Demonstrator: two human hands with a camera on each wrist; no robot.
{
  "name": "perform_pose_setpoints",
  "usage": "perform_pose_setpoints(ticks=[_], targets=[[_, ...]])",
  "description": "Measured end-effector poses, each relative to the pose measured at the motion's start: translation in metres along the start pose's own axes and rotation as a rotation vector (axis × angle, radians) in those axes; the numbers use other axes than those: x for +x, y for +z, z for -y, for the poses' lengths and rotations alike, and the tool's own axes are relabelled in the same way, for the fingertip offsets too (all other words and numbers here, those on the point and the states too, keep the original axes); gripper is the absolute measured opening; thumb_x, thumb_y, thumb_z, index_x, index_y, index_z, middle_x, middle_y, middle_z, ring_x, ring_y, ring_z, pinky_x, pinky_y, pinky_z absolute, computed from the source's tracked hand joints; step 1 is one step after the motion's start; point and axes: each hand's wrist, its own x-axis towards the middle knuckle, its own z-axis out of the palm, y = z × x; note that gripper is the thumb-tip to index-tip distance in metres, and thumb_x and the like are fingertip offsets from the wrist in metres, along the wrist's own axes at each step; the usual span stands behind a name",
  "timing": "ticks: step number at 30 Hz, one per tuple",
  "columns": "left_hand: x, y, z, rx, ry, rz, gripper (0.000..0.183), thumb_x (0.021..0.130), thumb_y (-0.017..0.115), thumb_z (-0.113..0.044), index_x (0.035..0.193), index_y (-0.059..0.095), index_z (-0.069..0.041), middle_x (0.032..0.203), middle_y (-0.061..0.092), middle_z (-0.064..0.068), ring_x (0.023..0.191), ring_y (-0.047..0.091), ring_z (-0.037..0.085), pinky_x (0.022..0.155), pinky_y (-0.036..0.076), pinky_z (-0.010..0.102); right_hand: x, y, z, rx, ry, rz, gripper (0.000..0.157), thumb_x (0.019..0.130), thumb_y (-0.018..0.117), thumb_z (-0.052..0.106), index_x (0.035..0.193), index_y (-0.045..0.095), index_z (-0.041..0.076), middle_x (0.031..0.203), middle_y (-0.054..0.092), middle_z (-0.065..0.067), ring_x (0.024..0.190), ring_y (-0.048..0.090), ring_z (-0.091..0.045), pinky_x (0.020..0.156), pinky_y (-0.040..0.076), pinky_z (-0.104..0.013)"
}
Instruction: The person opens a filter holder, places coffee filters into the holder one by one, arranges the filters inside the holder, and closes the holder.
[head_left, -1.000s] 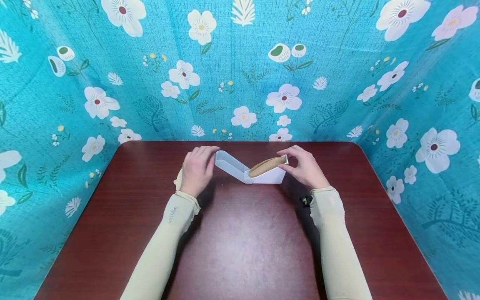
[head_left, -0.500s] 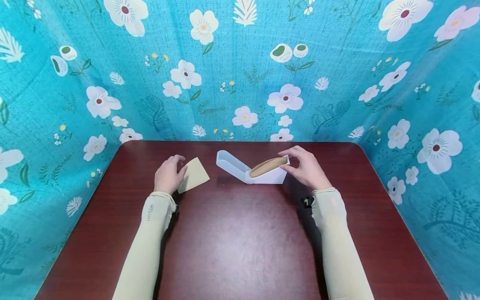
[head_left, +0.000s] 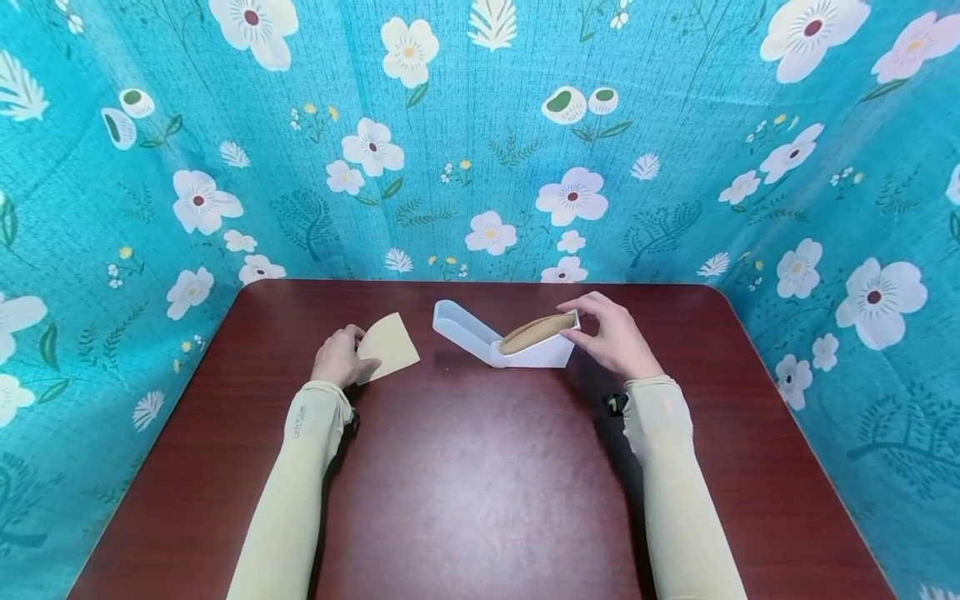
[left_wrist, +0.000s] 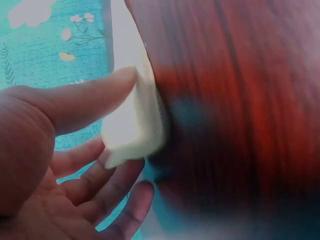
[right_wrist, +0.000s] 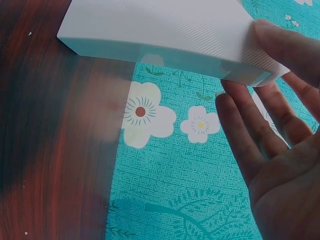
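Note:
My left hand (head_left: 341,358) pinches the near left corner of a flat, cream-coloured square piece (head_left: 389,348). In the left wrist view the thumb lies on the pale piece's (left_wrist: 127,120) face, with the fingers behind it; its edge looks curled there. To the right, my right hand (head_left: 611,333) grips the raised right end of a white box (head_left: 536,357) between thumb and fingers. The box's translucent lid (head_left: 465,329) is hinged back to the left. Brown paper-like sheets (head_left: 534,333) stand inside. The right wrist view shows the white ribbed side of the box (right_wrist: 165,25).
Both hands work near the back of a dark red-brown wooden table (head_left: 480,483). A blue flowered cloth (head_left: 450,150) hangs behind it and along both sides. A black strap-like item (head_left: 615,405) shows at the right wrist.
My left hand has moved left from beside the lid, bringing the cream piece into view. It now pinches the piece's corner. The right hand and box hold their place.

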Motion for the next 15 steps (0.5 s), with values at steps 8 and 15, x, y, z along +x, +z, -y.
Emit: perform_pose_setpoints(ticks=[8,15], targets=[[-0.003,0.001,-0.002,-0.023,0.079,-0.116,0.024,0.096,0.062,-0.009,0.117,0.072,-0.004,0.109,0.074,0.021,0.09,0.064,0.037,0.084,0.051,0.052,-0.003,0.0,-0.002,0.004,-0.009,-0.008,0.039,0.088,0.082,0.009,0.126,0.072,0.011,0.117,0.068,-0.008,0.099,0.06,-0.026,0.088,0.052,-0.046],[-0.006,-0.01,-0.011,-0.096,0.122,-0.219,0.017,0.102,0.064,-0.014,0.113,0.073,-0.007,0.101,0.074,0.016,0.089,0.065,0.035,0.084,0.05,0.05,-0.001,0.0,-0.003,0.004,-0.01,-0.005,0.04,0.09,0.082,0.011,0.128,0.071,0.012,0.121,0.068,-0.008,0.1,0.06,-0.027,0.089,0.052,-0.048]])
